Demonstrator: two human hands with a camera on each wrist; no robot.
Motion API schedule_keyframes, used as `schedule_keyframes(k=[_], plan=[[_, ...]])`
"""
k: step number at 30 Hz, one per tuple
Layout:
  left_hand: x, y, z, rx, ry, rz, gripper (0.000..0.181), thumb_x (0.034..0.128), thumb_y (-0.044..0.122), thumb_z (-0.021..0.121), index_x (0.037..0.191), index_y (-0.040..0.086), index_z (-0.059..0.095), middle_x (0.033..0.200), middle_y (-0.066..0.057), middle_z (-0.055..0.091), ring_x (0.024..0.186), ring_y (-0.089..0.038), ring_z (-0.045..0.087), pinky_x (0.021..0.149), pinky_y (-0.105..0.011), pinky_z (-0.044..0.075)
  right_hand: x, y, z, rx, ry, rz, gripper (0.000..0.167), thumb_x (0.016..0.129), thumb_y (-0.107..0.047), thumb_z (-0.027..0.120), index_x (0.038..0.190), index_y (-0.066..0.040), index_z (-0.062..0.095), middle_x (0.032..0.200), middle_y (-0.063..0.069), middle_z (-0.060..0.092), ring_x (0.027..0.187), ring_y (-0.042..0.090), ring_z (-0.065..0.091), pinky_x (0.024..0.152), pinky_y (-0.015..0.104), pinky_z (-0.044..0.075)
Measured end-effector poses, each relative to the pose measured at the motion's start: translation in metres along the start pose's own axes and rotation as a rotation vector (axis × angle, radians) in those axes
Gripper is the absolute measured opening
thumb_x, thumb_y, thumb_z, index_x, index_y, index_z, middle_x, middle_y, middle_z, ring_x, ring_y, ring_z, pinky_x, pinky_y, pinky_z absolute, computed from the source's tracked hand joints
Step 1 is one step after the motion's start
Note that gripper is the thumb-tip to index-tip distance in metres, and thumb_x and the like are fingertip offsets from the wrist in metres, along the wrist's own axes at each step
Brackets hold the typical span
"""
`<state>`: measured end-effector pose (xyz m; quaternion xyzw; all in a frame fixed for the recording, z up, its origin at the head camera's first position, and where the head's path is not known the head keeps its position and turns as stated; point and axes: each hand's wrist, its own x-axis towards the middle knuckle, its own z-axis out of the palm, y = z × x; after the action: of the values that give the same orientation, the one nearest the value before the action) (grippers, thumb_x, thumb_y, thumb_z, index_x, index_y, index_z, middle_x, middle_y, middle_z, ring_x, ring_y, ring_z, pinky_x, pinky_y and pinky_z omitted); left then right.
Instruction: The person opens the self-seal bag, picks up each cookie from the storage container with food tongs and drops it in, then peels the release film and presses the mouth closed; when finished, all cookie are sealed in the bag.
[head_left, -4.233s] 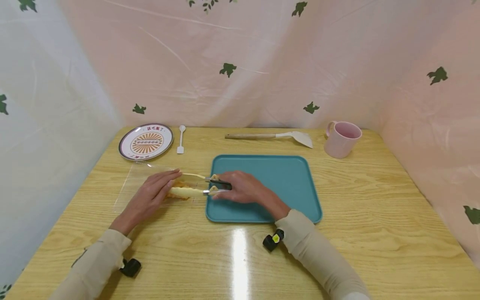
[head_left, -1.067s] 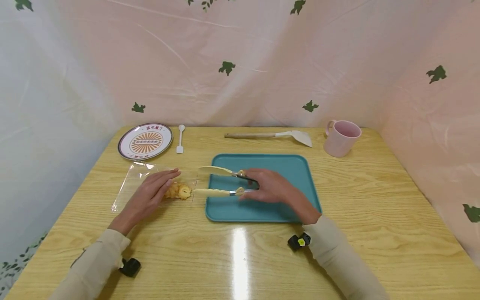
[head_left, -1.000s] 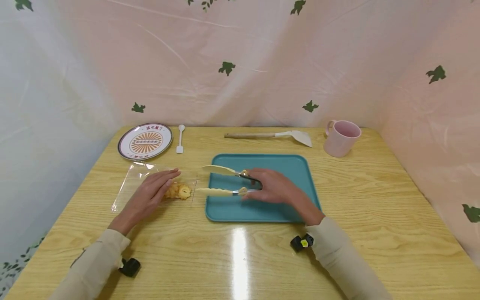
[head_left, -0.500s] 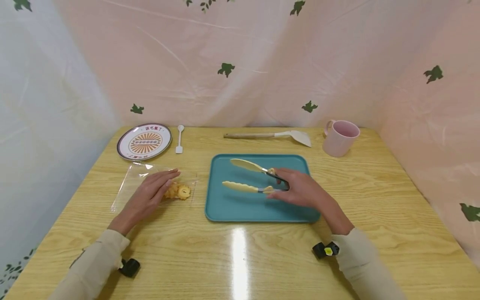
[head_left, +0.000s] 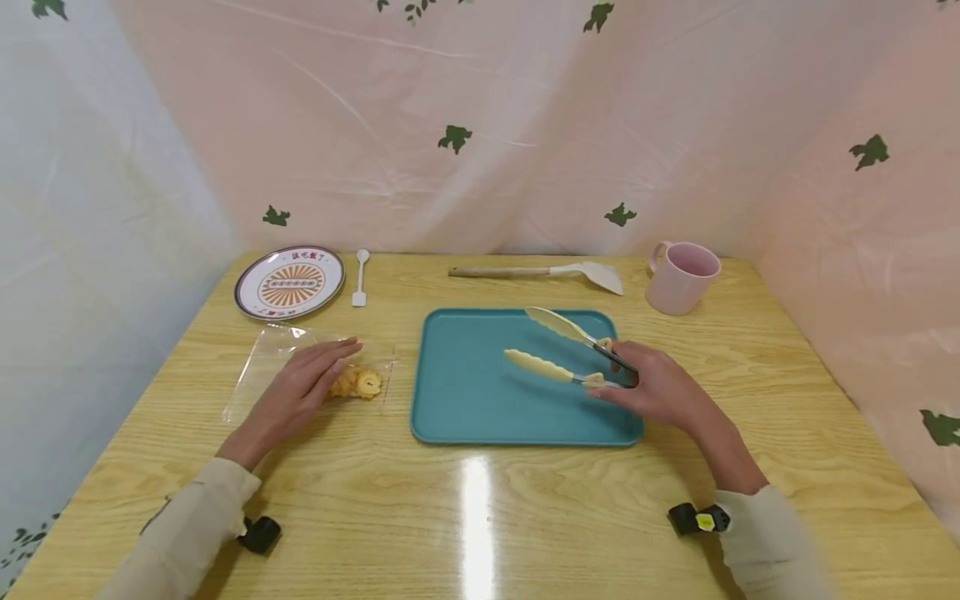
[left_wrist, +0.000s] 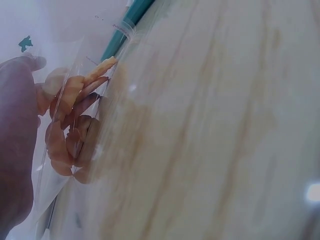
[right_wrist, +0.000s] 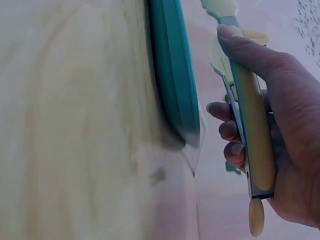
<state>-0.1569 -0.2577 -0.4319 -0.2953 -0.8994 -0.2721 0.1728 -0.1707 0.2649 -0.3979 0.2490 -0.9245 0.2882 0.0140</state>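
Note:
Over a clear plastic bag [head_left: 258,379] on the table's left lies my left hand [head_left: 300,383], its fingers straight and close together. Golden-brown, pastry-like pieces [head_left: 356,383] show past its fingertips. The left wrist view has several such pieces [left_wrist: 62,150] inside the transparent film. My right hand [head_left: 663,387] grips a pair of kitchen tongs [head_left: 540,364] with cream scalloped tips and metal arms. Those tips stand apart above the teal tray [head_left: 465,367], with nothing between them. In the right wrist view, thumb and fingers wrap the handles of the tongs [right_wrist: 255,135].
At the back left lie a patterned plate [head_left: 291,285] and a small white spoon [head_left: 361,279]. A wooden-handled spatula [head_left: 502,272] lies behind the tray. A pink mug [head_left: 678,283] stands at the back right. Printed cloth [head_left: 525,125] hangs behind the table.
The tongs were at the pastry pieces by the left hand; the right hand has drawn them rightward, over the tray's right half. The left hand has stayed on the bag.

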Motion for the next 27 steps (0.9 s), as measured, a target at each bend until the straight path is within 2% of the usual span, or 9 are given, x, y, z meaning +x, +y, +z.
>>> schedule_keyframes(k=[6,10,18,27], plan=[[0.0,-0.001,0.0,-0.006,0.005,0.008,0.036,0.1081,0.005,0.052,0.142,0.006,0.061,0.145,-0.015,0.06,0.133,-0.039,0.052,0.116,-0.044,0.035,-0.019,0.011,-0.009,0.028,0.043,0.049,0.036,0.086,-0.03,0.088,0.093,-0.01,0.058,0.072,0.0,0.042,0.064,0.015,0.043,0.055,0.028,0.038],[0.0,-0.002,0.001,-0.007,0.014,0.019,0.035,0.1076,0.005,0.052,0.142,0.006,0.062,0.145,-0.015,0.06,0.132,-0.039,0.052,0.116,-0.043,0.034,-0.032,0.019,-0.014,0.0,0.065,0.085,0.037,0.084,-0.029,0.089,0.096,-0.008,0.06,0.071,-0.001,0.042,0.062,0.015,0.043,0.053,0.027,0.037],[-0.002,-0.004,0.002,0.01,0.008,0.006,0.036,0.1077,0.005,0.052,0.142,0.006,0.061,0.145,-0.015,0.059,0.132,-0.04,0.052,0.116,-0.047,0.034,-0.06,0.032,-0.027,-0.057,0.073,0.243,0.043,0.088,-0.038,0.084,0.103,-0.006,0.06,0.072,0.002,0.042,0.065,0.019,0.044,0.054,0.03,0.036],[-0.003,-0.005,0.002,-0.011,0.014,0.007,0.036,0.1078,0.004,0.052,0.143,0.006,0.061,0.146,-0.015,0.059,0.133,-0.039,0.052,0.117,-0.042,0.033,-0.082,0.041,-0.034,-0.063,0.131,0.294,0.045,0.087,-0.037,0.086,0.098,-0.006,0.056,0.072,0.003,0.042,0.064,0.02,0.043,0.054,0.03,0.035]])
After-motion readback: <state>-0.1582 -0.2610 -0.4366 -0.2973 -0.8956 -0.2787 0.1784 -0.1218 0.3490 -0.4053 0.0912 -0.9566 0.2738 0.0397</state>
